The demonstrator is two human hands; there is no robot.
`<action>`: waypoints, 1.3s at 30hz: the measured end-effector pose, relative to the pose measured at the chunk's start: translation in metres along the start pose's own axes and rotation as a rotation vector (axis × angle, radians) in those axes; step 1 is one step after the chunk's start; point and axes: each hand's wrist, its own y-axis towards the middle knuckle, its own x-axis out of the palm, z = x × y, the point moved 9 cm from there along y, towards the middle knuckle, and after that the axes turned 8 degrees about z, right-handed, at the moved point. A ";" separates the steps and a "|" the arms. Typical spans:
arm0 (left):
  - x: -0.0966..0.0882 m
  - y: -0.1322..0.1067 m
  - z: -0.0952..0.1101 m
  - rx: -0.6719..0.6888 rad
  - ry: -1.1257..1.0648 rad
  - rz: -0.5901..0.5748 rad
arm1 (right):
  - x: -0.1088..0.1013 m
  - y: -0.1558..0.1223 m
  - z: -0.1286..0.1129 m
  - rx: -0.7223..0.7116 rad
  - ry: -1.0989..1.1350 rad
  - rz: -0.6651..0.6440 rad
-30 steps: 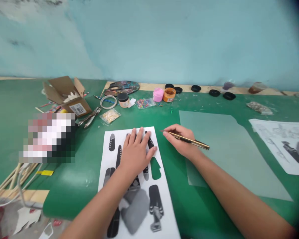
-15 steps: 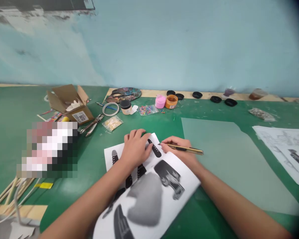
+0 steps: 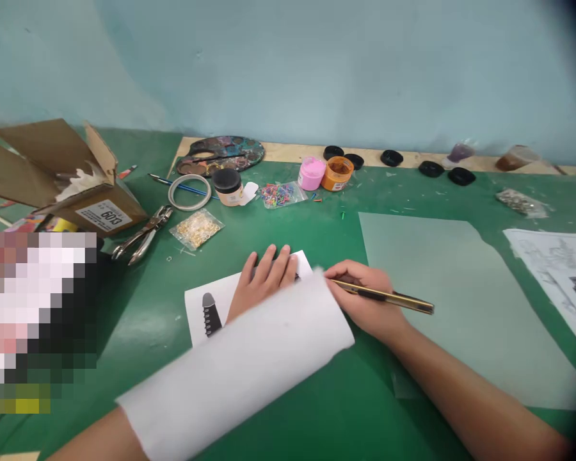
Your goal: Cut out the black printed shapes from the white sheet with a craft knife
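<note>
A white sheet of paper (image 3: 269, 346) with printed black shoe shapes lies in front of me, its near part curled up and over my left forearm. My left hand (image 3: 264, 282) presses flat on the far part of the sheet, fingers spread. In my right hand (image 3: 369, 298), at the sheet's right edge, is a slim gold-and-black utility knife (image 3: 406, 302), its rear end pointing right. Its tip is hidden by the curled paper and my fingers. One dark shoe print (image 3: 211, 314) shows left of my left hand; the other prints are mostly covered.
A translucent sheet (image 3: 441, 288) lies to the right, a printed drawing (image 3: 557, 275) beyond it. Leftward are a cardboard box (image 3: 105, 214), hole-punch pliers (image 3: 146, 237) and a bag of gold bits (image 3: 196, 228). Behind stand a paint palette (image 3: 249, 150), pink jar (image 3: 311, 174) and orange jar (image 3: 337, 174).
The paper's near part has curled up over my left forearm, hiding most prints. My right hand with the knife has shifted slightly right. The camera view has moved closer to the table.
</note>
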 end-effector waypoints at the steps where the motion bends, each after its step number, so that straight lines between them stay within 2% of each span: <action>1: -0.008 0.000 0.003 0.011 0.013 -0.003 | 0.001 0.000 0.002 0.025 0.028 0.001; 4: -0.028 0.003 0.011 0.016 -0.015 0.015 | 0.001 -0.002 0.009 0.098 0.101 0.023; 6: -0.034 0.004 0.017 0.014 -0.075 0.003 | 0.000 -0.003 0.011 0.113 0.154 0.047; 11: -0.028 0.000 0.020 -0.063 -0.138 -0.086 | -0.005 -0.004 0.012 0.105 0.311 0.117; 14: -0.024 -0.005 0.022 -0.076 -0.133 -0.103 | -0.004 -0.002 0.010 0.094 0.329 0.097; 19: -0.018 -0.011 0.023 -0.117 -0.110 -0.133 | 0.002 -0.001 0.001 0.046 0.257 0.034; 25: -0.013 -0.011 0.023 -0.093 -0.062 -0.133 | 0.007 0.000 0.001 0.042 0.155 0.005; 31: -0.015 -0.011 0.022 -0.128 -0.081 -0.121 | 0.008 -0.002 -0.011 -0.142 -0.101 0.027; 39: -0.017 -0.012 0.022 -0.138 -0.108 -0.115 | 0.008 -0.008 -0.024 -0.251 -0.069 0.002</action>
